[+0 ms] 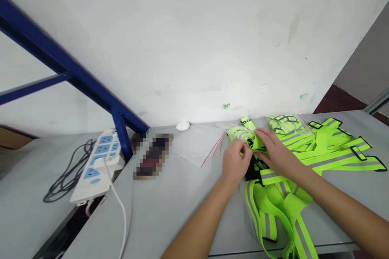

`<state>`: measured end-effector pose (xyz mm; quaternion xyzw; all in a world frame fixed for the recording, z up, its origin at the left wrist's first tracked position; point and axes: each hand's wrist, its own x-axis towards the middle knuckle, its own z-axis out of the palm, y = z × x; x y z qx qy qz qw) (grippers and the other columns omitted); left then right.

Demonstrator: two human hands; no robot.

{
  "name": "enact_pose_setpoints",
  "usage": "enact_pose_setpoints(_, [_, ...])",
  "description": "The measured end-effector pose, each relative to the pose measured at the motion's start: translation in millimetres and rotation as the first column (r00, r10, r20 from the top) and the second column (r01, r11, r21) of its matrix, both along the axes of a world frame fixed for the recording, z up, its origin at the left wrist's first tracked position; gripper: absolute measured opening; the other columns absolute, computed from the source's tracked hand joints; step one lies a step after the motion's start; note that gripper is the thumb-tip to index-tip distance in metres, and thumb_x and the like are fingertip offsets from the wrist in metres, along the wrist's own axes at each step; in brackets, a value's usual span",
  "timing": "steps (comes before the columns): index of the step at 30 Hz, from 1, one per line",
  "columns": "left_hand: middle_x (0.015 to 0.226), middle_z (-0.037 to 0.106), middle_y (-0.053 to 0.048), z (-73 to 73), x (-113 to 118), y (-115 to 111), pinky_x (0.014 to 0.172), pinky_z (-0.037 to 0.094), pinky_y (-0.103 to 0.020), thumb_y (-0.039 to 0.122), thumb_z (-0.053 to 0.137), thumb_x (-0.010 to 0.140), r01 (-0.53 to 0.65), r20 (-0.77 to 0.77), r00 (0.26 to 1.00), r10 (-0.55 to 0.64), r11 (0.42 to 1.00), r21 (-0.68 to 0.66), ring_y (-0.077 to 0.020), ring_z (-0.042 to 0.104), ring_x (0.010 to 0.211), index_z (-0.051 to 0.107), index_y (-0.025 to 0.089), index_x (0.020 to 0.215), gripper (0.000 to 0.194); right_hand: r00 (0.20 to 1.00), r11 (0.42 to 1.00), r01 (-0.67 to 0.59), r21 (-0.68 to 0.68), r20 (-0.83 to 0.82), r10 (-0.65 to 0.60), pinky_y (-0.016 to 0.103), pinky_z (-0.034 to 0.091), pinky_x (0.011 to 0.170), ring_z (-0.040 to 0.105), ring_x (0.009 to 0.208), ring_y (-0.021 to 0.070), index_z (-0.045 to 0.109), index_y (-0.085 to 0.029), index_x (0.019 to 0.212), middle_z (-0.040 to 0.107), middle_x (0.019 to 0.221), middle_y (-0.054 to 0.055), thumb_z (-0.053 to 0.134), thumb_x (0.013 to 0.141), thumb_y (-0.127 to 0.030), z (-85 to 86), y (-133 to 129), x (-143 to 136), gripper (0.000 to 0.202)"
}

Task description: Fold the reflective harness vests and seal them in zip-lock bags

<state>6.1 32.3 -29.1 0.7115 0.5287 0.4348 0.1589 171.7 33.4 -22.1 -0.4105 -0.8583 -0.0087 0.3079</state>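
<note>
My left hand [236, 162] is closed, thumb and fingertips pinching the edge of a clear plastic bag [238, 132] that holds a folded neon-green reflective strap. My right hand [277, 151] curls around the right end of the same bundle [257, 143], fingers above and thumb below. The fingertips partly hide where the bag ends and the strap begins. Beneath and to the right of my hands spreads a pile of loose neon-green reflective straps [328, 162] with grey stripes and black buckles. Some straps hang over the table's front edge.
A filled bag of reflective straps [284, 124] lies behind the pile. Flat clear zip bags [191, 145] with red seams lie left of my hands. A white oval object [182, 126] rests by the wall. Farther left are a pixelated item [153, 156], a power strip [99, 162] and a blue frame [121, 129].
</note>
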Motion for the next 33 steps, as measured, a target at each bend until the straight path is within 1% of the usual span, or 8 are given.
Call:
enact_pose_setpoints(3, [0.059,0.043,0.002,3.6,-5,2,0.059,0.035,-0.026,0.015,0.044,0.082,0.005,0.057,0.998,-0.006,1.000,0.027,-0.0146,0.047,0.064,0.034,0.022,0.060,0.025,0.985,0.989,-0.062,0.132,-0.152,0.082,0.042,0.056,0.088,0.059,0.111,0.0251,0.048,-0.020,0.115,0.057,0.119,0.016,0.056,0.090,-0.020,-5.2,-3,4,0.026])
enact_pose_setpoints(6, [0.061,0.043,0.002,4.5,-6,1,0.060,0.036,-0.027,0.016,0.041,0.085,0.070,0.038,0.997,-0.074,0.992,0.101,-0.0151,0.046,0.065,0.035,0.022,0.061,0.025,0.976,0.972,-0.083,0.218,-0.180,0.124,0.038,0.056,0.088,0.061,0.105,0.0217,0.053,-0.021,0.104,0.063,0.110,0.013,0.058,0.089,-0.014,-8.2,-4,3,0.018])
enact_pose_setpoints(14, [0.062,0.045,0.001,0.6,4,-6,0.063,0.039,-0.028,0.013,0.042,0.084,0.176,-0.061,0.984,-0.166,0.959,0.221,-0.0164,0.047,0.068,0.037,0.022,0.063,0.024,0.998,0.998,-0.058,0.031,-0.031,0.059,0.047,0.054,0.091,0.059,0.108,0.0269,0.059,-0.018,0.112,0.066,0.110,0.014,0.044,0.092,-0.012,-5.9,3,-8,0.025])
enact_pose_setpoints(17, [0.061,0.045,0.001,1.4,2,-5,0.062,0.038,-0.027,0.013,0.043,0.084,0.151,0.013,0.988,-0.156,0.971,0.187,-0.0155,0.047,0.066,0.038,0.022,0.063,0.024,0.993,0.993,-0.116,-0.021,-0.039,0.115,0.049,0.048,0.102,0.050,0.124,0.0277,0.051,-0.017,0.129,0.058,0.128,0.016,0.040,0.093,-0.011,-2.8,2,-5,0.038])
enact_pose_setpoints(21, [0.062,0.047,0.002,4.5,-3,-6,0.059,0.037,-0.025,0.016,0.041,0.087,0.168,0.169,0.968,-0.183,0.981,0.101,-0.0130,0.046,0.061,0.043,0.021,0.064,0.023,0.980,0.974,-0.176,-0.140,-0.117,0.160,0.046,0.043,0.108,0.034,0.139,0.0251,0.021,-0.022,0.149,0.035,0.151,0.013,0.034,0.094,-0.012,2.5,-9,7,0.057])
enact_pose_setpoints(24, [0.061,0.047,0.003,6.3,-3,-12,0.057,0.035,-0.024,0.019,0.041,0.089,0.226,0.229,0.944,-0.239,0.971,0.082,-0.0119,0.044,0.058,0.044,0.020,0.064,0.025,0.948,0.970,-0.170,-0.172,-0.297,0.114,0.041,0.050,0.102,0.044,0.133,0.0223,0.021,-0.026,0.147,0.044,0.146,0.010,0.039,0.096,-0.016,6.1,-18,14,0.055])
enact_pose_setpoints(27, [0.059,0.045,0.003,5.6,2,-18,0.055,0.034,-0.024,0.021,0.041,0.090,0.268,0.273,0.923,-0.272,0.962,0.056,-0.0115,0.042,0.056,0.045,0.020,0.065,0.026,0.892,0.985,-0.160,-0.067,-0.437,0.115,0.034,0.058,0.091,0.056,0.123,0.0191,0.031,-0.028,0.138,0.057,0.135,0.008,0.044,0.096,-0.016,6.6,-19,17,0.046])
enact_pose_setpoints(33, [0.058,0.045,0.003,-6.0,12,-20,0.054,0.033,-0.024,0.021,0.041,0.090,0.317,0.262,0.917,-0.301,0.948,-0.022,-0.0111,0.042,0.055,0.046,0.019,0.064,0.026,0.970,0.995,0.043,0.094,-0.240,-0.019,0.029,0.060,0.075,0.067,0.105,0.0187,0.048,-0.027,0.124,0.068,0.119,0.004,0.050,0.094,-0.014,-5.2,-8,23,0.033])
